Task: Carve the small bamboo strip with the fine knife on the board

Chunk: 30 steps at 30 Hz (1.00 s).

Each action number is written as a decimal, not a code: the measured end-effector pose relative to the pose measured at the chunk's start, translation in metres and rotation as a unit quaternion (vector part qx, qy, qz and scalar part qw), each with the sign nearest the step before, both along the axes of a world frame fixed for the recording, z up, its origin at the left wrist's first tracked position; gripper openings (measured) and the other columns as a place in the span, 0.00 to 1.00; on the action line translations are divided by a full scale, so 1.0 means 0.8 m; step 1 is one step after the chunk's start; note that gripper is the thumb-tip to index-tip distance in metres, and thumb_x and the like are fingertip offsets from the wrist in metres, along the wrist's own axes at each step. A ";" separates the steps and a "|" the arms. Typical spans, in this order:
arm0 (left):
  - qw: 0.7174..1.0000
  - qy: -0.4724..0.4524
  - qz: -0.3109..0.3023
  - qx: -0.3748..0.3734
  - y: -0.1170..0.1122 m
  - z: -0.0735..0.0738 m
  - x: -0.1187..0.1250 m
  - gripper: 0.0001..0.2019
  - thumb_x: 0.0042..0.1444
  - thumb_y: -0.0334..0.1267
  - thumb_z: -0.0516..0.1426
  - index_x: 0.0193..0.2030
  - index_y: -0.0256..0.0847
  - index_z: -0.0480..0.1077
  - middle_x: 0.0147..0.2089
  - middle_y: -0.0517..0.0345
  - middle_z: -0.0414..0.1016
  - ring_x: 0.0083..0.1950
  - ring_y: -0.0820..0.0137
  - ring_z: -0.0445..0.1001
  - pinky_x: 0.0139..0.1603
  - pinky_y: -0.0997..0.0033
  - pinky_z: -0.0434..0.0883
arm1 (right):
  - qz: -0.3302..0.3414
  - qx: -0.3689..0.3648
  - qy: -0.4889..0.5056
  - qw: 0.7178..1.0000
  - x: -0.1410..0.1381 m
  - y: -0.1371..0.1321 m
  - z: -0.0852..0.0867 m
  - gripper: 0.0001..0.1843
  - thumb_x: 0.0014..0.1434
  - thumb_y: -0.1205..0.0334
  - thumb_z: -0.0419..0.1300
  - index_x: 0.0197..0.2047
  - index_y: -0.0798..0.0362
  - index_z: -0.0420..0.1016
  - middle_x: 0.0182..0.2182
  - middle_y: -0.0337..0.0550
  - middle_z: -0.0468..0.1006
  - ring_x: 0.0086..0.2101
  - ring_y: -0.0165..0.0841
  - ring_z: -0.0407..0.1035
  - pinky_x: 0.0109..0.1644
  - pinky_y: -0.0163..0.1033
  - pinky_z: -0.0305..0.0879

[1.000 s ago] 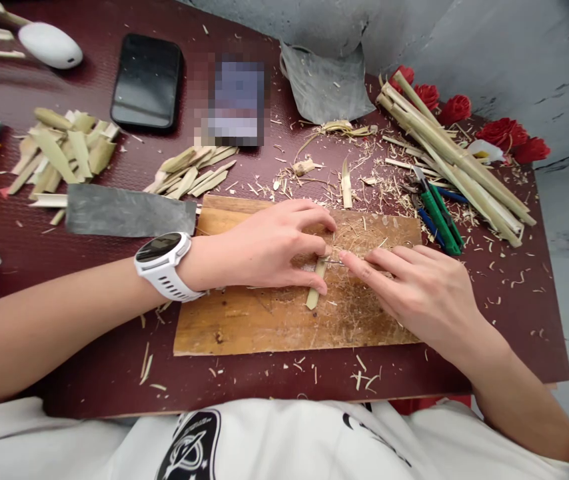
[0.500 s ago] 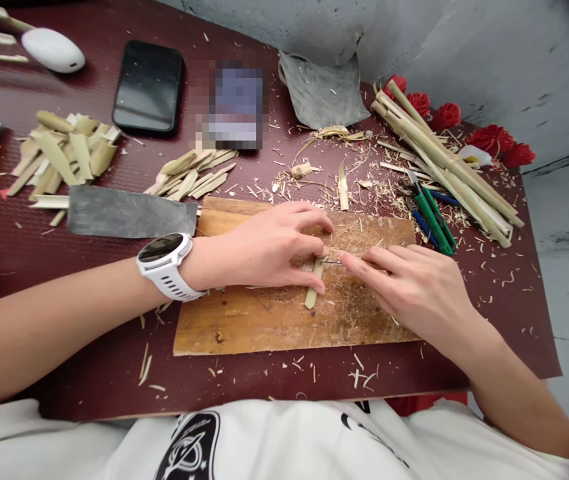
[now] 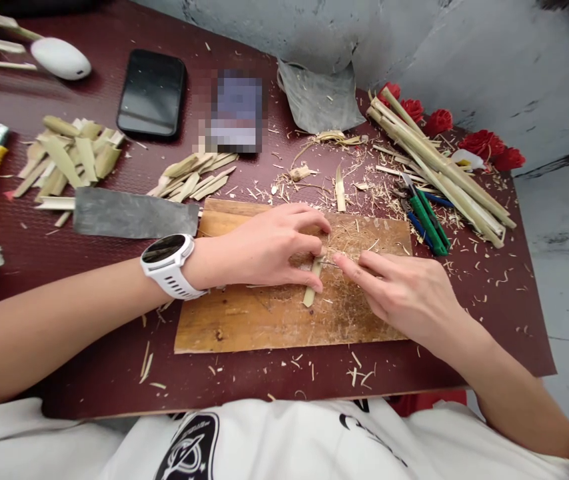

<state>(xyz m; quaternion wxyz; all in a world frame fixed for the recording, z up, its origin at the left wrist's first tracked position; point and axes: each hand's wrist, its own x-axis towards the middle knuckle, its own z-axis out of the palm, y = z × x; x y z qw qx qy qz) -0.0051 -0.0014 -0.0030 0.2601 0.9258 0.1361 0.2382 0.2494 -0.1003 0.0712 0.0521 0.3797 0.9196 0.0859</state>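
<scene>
My left hand (image 3: 277, 248), with a white watch (image 3: 170, 263) on its wrist, pins a pale bamboo-like strip (image 3: 309, 295) down on the wooden board (image 3: 244, 323). Its thumb and fingertips press on the strip, whose lower end sticks out below the thumb. Closed around a thin metal-bladed tool (image 3: 328, 263), my right hand (image 3: 409, 290) lies to the right of the strip. The index finger stretches along the tool, and its tip meets the strip's right edge near my left fingertips. The tool's handle is mostly hidden in my palm. Fine shavings cover the board's right half.
Piles of cut strips (image 3: 77, 157) lie at the left, near a grey flat sheet (image 3: 134, 213). Behind are a black phone (image 3: 151, 93) and a pixelated screen (image 3: 237, 110). On the right are a green cutter (image 3: 430, 223), long stalks (image 3: 439, 167) and red flowers (image 3: 482, 145) by the wall.
The camera view has shifted slightly. My right hand has drawn a little down with the tool, while my left hand keeps its hold on the strip.
</scene>
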 end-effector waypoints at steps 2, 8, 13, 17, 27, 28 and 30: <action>1.000 0.002 -0.003 -0.003 0.000 0.001 0.000 0.19 0.64 0.57 0.65 0.47 0.42 0.82 0.61 0.39 0.76 0.63 0.52 0.73 0.67 0.44 0.72 | -0.009 0.002 0.014 1.000 0.001 -0.001 -0.003 0.24 0.68 0.74 0.57 0.65 0.52 0.75 0.37 0.37 0.81 0.28 0.30 0.66 0.31 0.40 0.53; 1.000 -0.005 0.002 -0.002 0.001 0.000 0.000 0.20 0.62 0.57 0.67 0.42 0.39 0.81 0.61 0.39 0.76 0.64 0.50 0.74 0.67 0.44 0.72 | -0.030 -0.001 0.078 0.997 0.015 -0.008 -0.029 0.20 0.70 0.72 0.58 0.62 0.52 0.78 0.36 0.36 0.81 0.28 0.27 0.68 0.30 0.37 0.53; 1.000 -0.002 0.000 -0.005 0.001 0.000 0.001 0.20 0.61 0.58 0.67 0.45 0.41 0.82 0.61 0.40 0.76 0.64 0.50 0.74 0.67 0.43 0.71 | -0.041 0.008 0.160 0.986 0.019 -0.011 -0.047 0.18 0.73 0.68 0.58 0.63 0.52 0.78 0.35 0.37 0.81 0.28 0.25 0.67 0.30 0.34 0.55; 1.000 -0.002 -0.002 -0.007 0.001 0.000 0.001 0.20 0.62 0.58 0.66 0.44 0.41 0.82 0.61 0.40 0.77 0.64 0.51 0.74 0.67 0.43 0.72 | -0.039 0.004 0.162 0.986 0.013 -0.010 -0.047 0.19 0.73 0.69 0.57 0.63 0.50 0.79 0.35 0.37 0.82 0.28 0.24 0.68 0.32 0.34 0.57; 1.000 -0.013 0.000 0.003 0.001 -0.003 0.001 0.21 0.62 0.59 0.66 0.44 0.40 0.81 0.61 0.39 0.77 0.64 0.50 0.74 0.67 0.44 0.72 | -0.039 0.001 0.148 0.988 0.009 -0.005 -0.039 0.18 0.74 0.68 0.57 0.63 0.50 0.78 0.35 0.36 0.82 0.28 0.24 0.68 0.31 0.34 0.55; 1.000 -0.011 0.000 0.000 0.001 -0.002 0.001 0.21 0.62 0.59 0.66 0.44 0.40 0.82 0.61 0.38 0.77 0.64 0.50 0.74 0.67 0.43 0.72 | -0.038 -0.001 0.142 0.989 0.009 -0.005 -0.038 0.19 0.74 0.69 0.57 0.64 0.49 0.78 0.35 0.36 0.82 0.28 0.24 0.68 0.31 0.34 0.55; 1.000 -0.005 0.001 -0.005 0.001 -0.001 0.001 0.21 0.61 0.59 0.67 0.44 0.41 0.82 0.61 0.39 0.77 0.64 0.50 0.74 0.67 0.42 0.72 | -0.038 0.000 0.120 0.992 0.007 -0.004 -0.033 0.20 0.73 0.70 0.57 0.64 0.48 0.77 0.36 0.36 0.82 0.28 0.25 0.68 0.30 0.35 0.54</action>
